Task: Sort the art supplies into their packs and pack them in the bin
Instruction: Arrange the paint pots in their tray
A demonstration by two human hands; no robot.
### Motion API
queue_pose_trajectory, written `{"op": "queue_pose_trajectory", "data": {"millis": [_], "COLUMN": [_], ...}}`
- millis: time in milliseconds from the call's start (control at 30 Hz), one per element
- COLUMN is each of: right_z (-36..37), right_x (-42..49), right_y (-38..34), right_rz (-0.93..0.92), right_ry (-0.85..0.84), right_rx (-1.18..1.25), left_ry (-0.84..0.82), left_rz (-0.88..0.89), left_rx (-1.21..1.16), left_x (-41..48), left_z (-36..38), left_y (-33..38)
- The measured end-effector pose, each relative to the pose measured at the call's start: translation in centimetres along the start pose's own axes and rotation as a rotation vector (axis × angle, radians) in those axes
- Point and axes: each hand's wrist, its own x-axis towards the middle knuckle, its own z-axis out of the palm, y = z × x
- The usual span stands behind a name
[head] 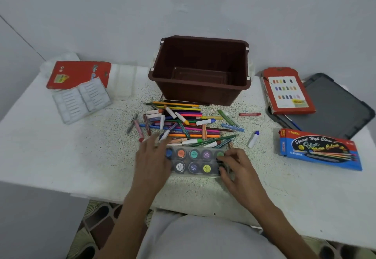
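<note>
Up close in the head view, a clear paint case (pixel 195 162) lies on the white counter (pixel 61 146) near its front edge. Two rows of round colour pots show through it. The left hand (pixel 151 163) lies over the case's left end with fingers spread and fairly straight, gripping nothing; it is somewhat blurred. The right hand (pixel 237 167) has its fingers curled over the case's right end and holds it there.

Just behind the case is a loose pile (pixel 183 124) of pencils, crayons and markers lying crosswise over one another, its near edge against the case. Behind the pile stands the brown bin (pixel 200 93), upright, its floor in view.

A red crayon (pixel 249 114) lies alone to the right of the pile. A white marker (pixel 253 139) with a blue cap lies between the pile and the blue pack (pixel 319 148), which lies flat at the right. Behind that, the right red pack (pixel 286 91) lies on the left part of a dark lid (pixel 335 108).

At the far left lies the left red pack (pixel 79 74), with a clear plastic insert (pixel 81 100) overlapping its near edge.
</note>
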Motion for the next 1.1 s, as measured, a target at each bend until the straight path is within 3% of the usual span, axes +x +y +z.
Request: {"op": "queue_pose_trajectory", "data": {"millis": [100, 200, 467, 800, 1100], "right_z": [-0.1, -0.2, -0.4, -0.5, -2.0], "right_x": [0.0, -0.1, -0.4, -0.3, 1.0], "right_y": [0.1, -0.2, -0.5, -1.4, -1.7], "right_rz": [0.005, 0.06, 0.469, 0.466, 0.418], "right_ry": [-0.013, 0.009, 0.073, 0.04, -0.108], "right_rx": [-0.009, -0.006, 0.022, 0.241, 0.216], "left_ry": [-0.039, -0.069, 0.064, 0.092, 0.097], "left_rz": [0.263, 0.371, 0.335, 0.324, 0.318], "left_rx": [-0.073, -0.086, -0.105, -0.081, -0.106], "left_x": [0.1, 0.5, 0.6, 0.8, 0.8], "left_z": [2.0, 3.1, 3.9, 4.4, 4.5], "left_y": [1.8, 2.4, 2.9, 2.9, 2.9]}}
